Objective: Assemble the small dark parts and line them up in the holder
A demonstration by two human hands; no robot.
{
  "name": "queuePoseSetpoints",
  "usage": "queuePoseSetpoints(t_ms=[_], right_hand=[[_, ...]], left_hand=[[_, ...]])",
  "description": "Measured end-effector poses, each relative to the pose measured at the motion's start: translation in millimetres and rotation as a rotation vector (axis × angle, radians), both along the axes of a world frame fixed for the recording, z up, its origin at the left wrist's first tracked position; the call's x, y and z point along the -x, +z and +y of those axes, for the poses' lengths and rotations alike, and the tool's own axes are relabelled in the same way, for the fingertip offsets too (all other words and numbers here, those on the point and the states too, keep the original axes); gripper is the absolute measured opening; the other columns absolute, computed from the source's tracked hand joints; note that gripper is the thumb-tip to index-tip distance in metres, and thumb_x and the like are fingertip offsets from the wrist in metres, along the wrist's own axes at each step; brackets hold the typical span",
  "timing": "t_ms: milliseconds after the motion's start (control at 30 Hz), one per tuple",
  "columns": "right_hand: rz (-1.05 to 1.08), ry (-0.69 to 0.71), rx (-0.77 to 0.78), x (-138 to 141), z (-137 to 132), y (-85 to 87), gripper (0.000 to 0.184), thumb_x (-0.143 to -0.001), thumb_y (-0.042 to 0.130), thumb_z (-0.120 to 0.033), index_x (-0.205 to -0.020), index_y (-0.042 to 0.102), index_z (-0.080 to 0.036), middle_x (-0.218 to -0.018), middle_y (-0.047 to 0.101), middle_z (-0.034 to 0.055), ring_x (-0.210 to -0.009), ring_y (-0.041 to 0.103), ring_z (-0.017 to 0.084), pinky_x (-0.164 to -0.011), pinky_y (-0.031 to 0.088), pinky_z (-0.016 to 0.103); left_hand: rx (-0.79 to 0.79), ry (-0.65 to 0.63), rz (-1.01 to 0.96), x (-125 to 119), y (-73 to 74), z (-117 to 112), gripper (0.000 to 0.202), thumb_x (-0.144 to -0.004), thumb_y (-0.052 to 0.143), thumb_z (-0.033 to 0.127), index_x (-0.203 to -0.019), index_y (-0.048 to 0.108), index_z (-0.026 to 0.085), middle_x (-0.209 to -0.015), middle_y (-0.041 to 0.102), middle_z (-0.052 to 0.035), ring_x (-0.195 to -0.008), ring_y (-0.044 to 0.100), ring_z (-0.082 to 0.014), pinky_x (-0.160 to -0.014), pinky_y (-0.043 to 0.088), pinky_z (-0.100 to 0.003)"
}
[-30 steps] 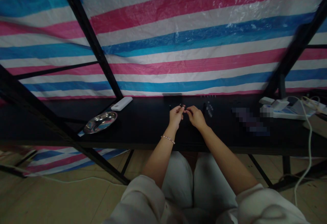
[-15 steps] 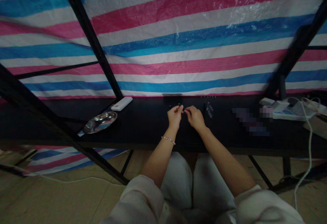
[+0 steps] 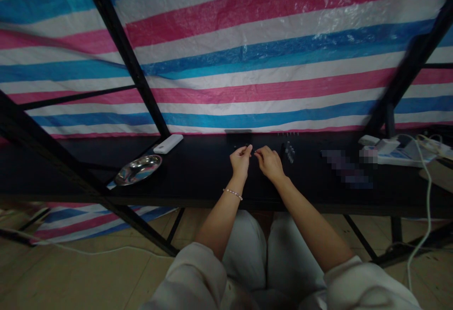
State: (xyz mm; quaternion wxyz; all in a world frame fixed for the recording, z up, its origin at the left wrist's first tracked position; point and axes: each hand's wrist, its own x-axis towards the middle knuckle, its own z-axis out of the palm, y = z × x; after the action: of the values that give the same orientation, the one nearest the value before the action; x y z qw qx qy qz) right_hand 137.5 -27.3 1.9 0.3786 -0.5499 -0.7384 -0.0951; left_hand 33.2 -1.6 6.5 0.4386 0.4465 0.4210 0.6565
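Note:
My left hand (image 3: 240,163) and my right hand (image 3: 269,163) hover close together over the middle of a black tabletop (image 3: 198,173). The left thumb and forefinger pinch a tiny dark item (image 3: 246,146), too small to identify. The curled fingers of my right hand point toward it, and I cannot tell whether they hold anything. Just beyond my right hand stands a small group of dark vials (image 3: 290,153). A beaded bracelet (image 3: 232,194) circles my left wrist.
A shallow steel dish (image 3: 138,170) and a white power bank (image 3: 168,144) lie to the left. A blurred patch (image 3: 348,168) hides part of the table on the right, beyond it a power strip (image 3: 399,158) with white cables. Black frame bars cross the view.
My hands have drawn slightly apart, with the left hand shifting left and the tiny dark item going with it. The other objects have stayed in place.

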Motion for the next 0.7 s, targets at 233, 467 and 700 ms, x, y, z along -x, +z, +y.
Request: queuePoseSetpoints(t_ms=[233, 467, 700], right_hand=[[0.101, 0.034, 0.018, -4.5, 1.2, -3.2, 0.019, -0.086, 0.039, -0.029, -0.09, 0.053, -0.017, -0.088, 0.058, 0.0084, -0.077, 0.054, 0.019, -0.066, 0.036, 0.029], [0.309, 0.123, 0.089, -6.4, 2.3, -2.7, 0.03, -0.089, 0.03, -0.035, -0.083, 0.055, -0.019, -0.077, 0.058, 0.0045, -0.07, 0.055, 0.016, -0.064, 0.039, 0.025], [0.323, 0.101, 0.032, -4.0, 1.9, -1.1, 0.03, -0.088, 0.03, -0.034, -0.082, 0.056, -0.019, -0.079, 0.06, 0.0064, -0.075, 0.056, 0.017, -0.069, 0.04, 0.026]], left_hand=[[-0.006, -0.133, -0.014, 1.7, 0.1, -0.6, 0.034, -0.065, 0.064, 0.042, -0.078, 0.061, 0.011, -0.054, 0.05, 0.0036, -0.036, 0.034, -0.0014, -0.036, 0.021, -0.017], [-0.002, -0.423, -0.1, 5.2, 2.8, -3.5, 0.036, -0.067, 0.062, 0.041, -0.087, 0.059, 0.012, -0.064, 0.053, 0.0015, -0.035, 0.037, -0.0009, -0.033, 0.018, -0.018], [-0.01, -0.339, -0.1, 2.6, 3.8, -4.5, 0.038, -0.065, 0.064, 0.044, -0.084, 0.061, 0.011, -0.06, 0.048, 0.0033, -0.035, 0.034, 0.0, -0.033, 0.015, -0.018]])
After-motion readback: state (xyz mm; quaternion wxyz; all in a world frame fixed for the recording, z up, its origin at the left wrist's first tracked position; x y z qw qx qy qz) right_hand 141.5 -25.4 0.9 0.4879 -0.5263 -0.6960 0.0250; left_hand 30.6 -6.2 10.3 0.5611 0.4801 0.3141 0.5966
